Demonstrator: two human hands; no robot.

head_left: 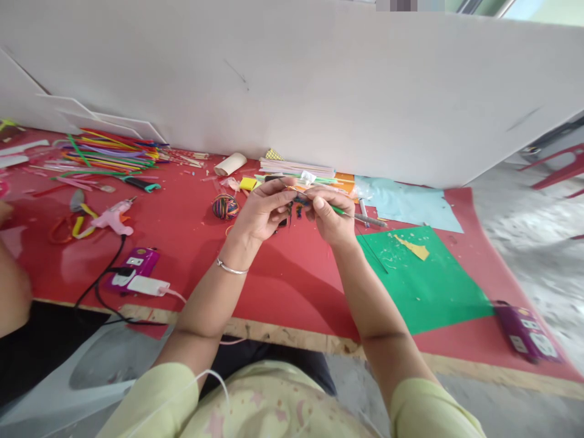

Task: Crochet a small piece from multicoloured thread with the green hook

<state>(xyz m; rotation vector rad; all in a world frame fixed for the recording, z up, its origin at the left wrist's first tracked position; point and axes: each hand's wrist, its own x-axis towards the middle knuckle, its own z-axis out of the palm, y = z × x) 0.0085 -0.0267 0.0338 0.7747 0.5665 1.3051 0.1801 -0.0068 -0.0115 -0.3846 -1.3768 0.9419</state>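
Left hand [262, 210] and right hand [331, 214] raised above the counter [283, 280] middle, fingers of both pinching a small dark multicoloured craft piece [296, 205] between them, green stick [351, 214] jutting right, rubber-band ball [225, 207] just left

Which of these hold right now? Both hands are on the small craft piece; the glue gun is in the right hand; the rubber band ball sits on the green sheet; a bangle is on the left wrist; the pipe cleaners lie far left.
1. Both hands, left hand and right hand, pinch the small craft piece. True.
2. The glue gun is in the right hand. False: it lies on the red mat, at left.
3. The rubber band ball sits on the green sheet. False: it is on the red mat, left of the hands.
4. A bangle is on the left wrist. True.
5. The pipe cleaners lie far left. True.
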